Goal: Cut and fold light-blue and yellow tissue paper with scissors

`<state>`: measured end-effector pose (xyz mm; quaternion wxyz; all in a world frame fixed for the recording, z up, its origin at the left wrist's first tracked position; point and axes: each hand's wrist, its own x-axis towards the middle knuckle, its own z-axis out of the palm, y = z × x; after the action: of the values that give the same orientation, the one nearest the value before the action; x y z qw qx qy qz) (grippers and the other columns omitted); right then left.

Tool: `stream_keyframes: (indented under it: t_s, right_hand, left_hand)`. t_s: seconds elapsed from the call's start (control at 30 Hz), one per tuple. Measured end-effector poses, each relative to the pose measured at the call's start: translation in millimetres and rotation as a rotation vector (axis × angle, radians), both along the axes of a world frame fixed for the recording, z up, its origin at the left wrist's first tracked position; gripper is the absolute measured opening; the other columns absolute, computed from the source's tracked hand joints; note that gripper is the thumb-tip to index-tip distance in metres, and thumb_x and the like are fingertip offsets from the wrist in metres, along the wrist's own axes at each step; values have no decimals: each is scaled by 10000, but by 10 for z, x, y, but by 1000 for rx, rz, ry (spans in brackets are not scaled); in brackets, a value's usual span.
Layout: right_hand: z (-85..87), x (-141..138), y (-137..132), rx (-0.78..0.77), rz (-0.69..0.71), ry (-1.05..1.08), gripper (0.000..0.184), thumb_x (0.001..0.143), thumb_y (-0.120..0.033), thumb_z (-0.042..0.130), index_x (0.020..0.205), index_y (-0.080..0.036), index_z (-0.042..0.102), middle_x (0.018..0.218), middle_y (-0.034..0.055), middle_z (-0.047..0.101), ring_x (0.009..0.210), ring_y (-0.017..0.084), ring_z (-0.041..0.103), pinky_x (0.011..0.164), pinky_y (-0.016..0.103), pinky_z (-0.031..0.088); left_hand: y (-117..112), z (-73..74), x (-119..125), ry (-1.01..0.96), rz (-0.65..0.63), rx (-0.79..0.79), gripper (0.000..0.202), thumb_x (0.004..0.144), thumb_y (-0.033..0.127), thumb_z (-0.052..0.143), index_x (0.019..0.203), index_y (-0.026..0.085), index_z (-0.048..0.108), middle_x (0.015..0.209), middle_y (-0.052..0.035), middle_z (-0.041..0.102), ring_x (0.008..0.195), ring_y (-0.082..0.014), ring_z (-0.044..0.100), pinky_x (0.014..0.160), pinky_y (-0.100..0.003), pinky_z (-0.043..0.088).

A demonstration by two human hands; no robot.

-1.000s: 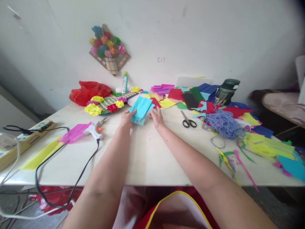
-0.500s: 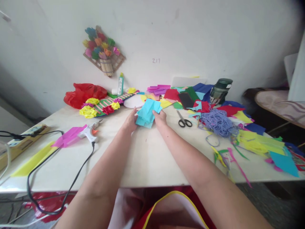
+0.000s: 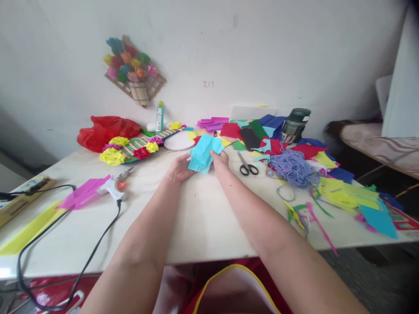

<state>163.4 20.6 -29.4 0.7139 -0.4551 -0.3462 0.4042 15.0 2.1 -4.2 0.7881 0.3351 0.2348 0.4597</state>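
Observation:
A stack of light blue paper pieces (image 3: 203,152) is lifted a little off the pale table (image 3: 203,218), held between both hands. My left hand (image 3: 178,168) cups the stack's lower left edge with its fingers curled under it. My right hand (image 3: 220,159) pinches the right edge, thumb on top. Black-handled scissors (image 3: 246,165) lie just right of my right hand. A white hot glue gun (image 3: 113,187) rests to the left beside a pink paper piece (image 3: 81,198).
Coloured paper sheets (image 3: 248,131) and scraps cover the back and right of the table, with a bundle of lilac yarn (image 3: 293,165) and a dark green jar (image 3: 293,124). A red bag (image 3: 103,130), a glue bottle (image 3: 159,117) and a paper-flower craft (image 3: 140,146) stand at the back left. A black cable (image 3: 78,261) trails off the front left edge.
My right hand has closed onto the blue paper stack, which both hands now hold lifted off the table and nearer to me. The view has shifted right.

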Motion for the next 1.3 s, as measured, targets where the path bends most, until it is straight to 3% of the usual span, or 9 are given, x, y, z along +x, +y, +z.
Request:
stream_keyframes:
  t_s: [0.13,0.23,0.43,0.57,0.8,0.97,1.07,1.2,1.3]
  right_hand:
    - [-31,37,49,-49,5,4,209,642,-277,618,817,-163,625,743,7,663,655,147,587,586,272,494]
    - [-74,45,88,-35,-16,-46,200,643,-287,619,802,-166,632,746,9,667,685,148,595,630,270,496]
    - [-122,106,150,-24,-104,-127,162,647,-282,611,763,-173,637,746,14,675,734,154,608,720,274,481]
    - [-123,192,188,-33,-135,-69,169,645,-256,595,781,-164,635,762,15,675,733,152,607,711,272,479]
    - [-85,214,204,-2,-138,2,171,633,-227,594,788,-160,623,742,4,665,706,136,592,688,263,474]
    - [-22,316,187,-7,-216,29,101,650,-211,571,737,-167,591,685,-18,636,645,118,565,643,248,467]
    - [6,367,170,-35,-244,59,114,650,-184,553,759,-166,583,693,-21,629,624,112,559,631,247,464]
    - [1,328,162,-23,-191,44,109,649,-198,552,748,-162,580,686,-15,630,632,120,567,640,255,465]
    - [-44,316,188,-2,-138,-17,110,649,-233,558,733,-165,576,666,-13,625,670,135,575,660,261,473]
  left_hand:
    - [53,-41,45,-43,218,20,521,722,39,519,1225,169,486,1022,-77,660,897,-207,644,844,-390,496]
    - [81,-57,41,7,353,-14,582,700,-24,542,1240,180,461,995,-63,662,798,-158,652,782,-326,518]
    - [106,-81,11,49,332,33,669,655,-67,569,1273,154,440,953,-77,658,726,-134,650,714,-260,522]
    - [113,-91,4,99,369,49,701,643,-52,588,1294,156,430,924,-76,656,727,-140,650,740,-273,519]
    - [89,-71,28,143,314,74,669,668,-29,591,1296,135,432,867,-78,667,712,-151,648,710,-285,526]
    - [127,-110,25,121,415,122,686,653,-55,560,1295,156,445,690,-12,640,640,-115,627,667,-242,510]
    - [148,-144,38,132,438,176,678,640,-44,575,1280,149,463,704,-20,658,675,-120,636,681,-237,502]
    - [155,-174,76,180,395,228,639,631,43,651,1246,127,497,775,-65,689,721,-167,647,711,-311,507]
    - [177,-204,87,293,425,257,541,587,65,667,1120,119,595,774,-64,691,668,-162,631,675,-302,497]
